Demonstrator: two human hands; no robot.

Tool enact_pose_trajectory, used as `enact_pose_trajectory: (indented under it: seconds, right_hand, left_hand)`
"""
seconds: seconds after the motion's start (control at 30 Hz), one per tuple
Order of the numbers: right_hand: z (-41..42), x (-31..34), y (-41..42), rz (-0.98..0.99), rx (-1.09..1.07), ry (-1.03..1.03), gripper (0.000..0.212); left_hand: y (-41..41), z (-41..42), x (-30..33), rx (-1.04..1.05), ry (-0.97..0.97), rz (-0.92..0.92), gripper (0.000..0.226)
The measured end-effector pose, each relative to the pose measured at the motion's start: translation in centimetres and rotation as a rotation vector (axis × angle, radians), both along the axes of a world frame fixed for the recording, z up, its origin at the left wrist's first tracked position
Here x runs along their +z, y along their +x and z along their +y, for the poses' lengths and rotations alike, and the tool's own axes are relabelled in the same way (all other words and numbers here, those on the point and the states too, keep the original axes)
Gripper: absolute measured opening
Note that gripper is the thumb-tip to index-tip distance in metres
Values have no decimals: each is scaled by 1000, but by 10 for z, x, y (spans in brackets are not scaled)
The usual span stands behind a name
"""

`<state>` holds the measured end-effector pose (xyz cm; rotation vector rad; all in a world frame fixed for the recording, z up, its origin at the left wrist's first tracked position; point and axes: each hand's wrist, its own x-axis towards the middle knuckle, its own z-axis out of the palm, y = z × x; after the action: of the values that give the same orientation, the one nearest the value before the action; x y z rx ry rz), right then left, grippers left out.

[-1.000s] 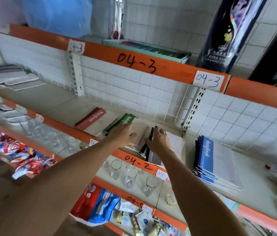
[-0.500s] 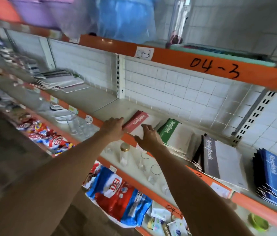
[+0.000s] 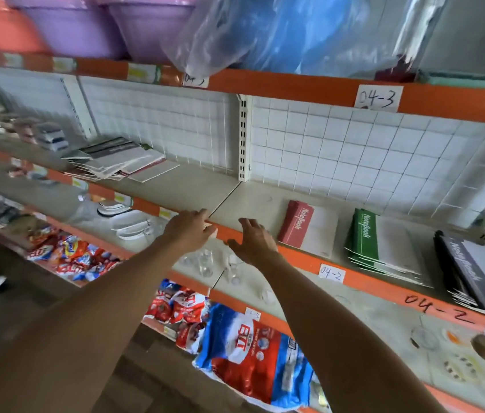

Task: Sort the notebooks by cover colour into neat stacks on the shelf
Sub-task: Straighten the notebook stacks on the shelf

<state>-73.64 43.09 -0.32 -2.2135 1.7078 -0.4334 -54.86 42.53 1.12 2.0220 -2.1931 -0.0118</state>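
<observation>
On the middle shelf (image 3: 253, 201) lie a red notebook stack (image 3: 300, 223), a green notebook stack (image 3: 363, 236) and a black notebook stack (image 3: 467, 269), side by side from left to right. Farther left on the same shelf sits a loose, untidy pile of mixed notebooks (image 3: 122, 158). My left hand (image 3: 189, 229) hovers at the orange shelf lip with fingers relaxed, holding nothing. My right hand (image 3: 254, 241) is just left of the red stack, fingers spread and empty.
Purple basins (image 3: 92, 22) and a blue plastic-wrapped bundle (image 3: 280, 31) fill the top shelf. Drinking glasses (image 3: 205, 262) and white bowls (image 3: 125, 222) stand on the shelf below the notebooks. Red and blue snack bags (image 3: 244, 353) lie on the lowest shelf. A white wire grid backs the notebook shelf.
Both hands left the black and green notebooks and moved left past the red stack. The view swung left, bringing the untidy mixed pile nearer to centre; the blue stack is out of frame.
</observation>
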Motion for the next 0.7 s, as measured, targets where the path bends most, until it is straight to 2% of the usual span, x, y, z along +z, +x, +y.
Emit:
enact_pose_trajectory:
  seconds: [0.4, 0.7]
  right_hand:
    - [-141, -7, 123, -41, -9, 17, 68]
    - [-259, -13, 211, 30, 30, 53, 70]
  left_hand:
    - [112, -134, 2, 42, 69, -67, 55]
    - [200, -243, 2, 75, 48, -42, 49]
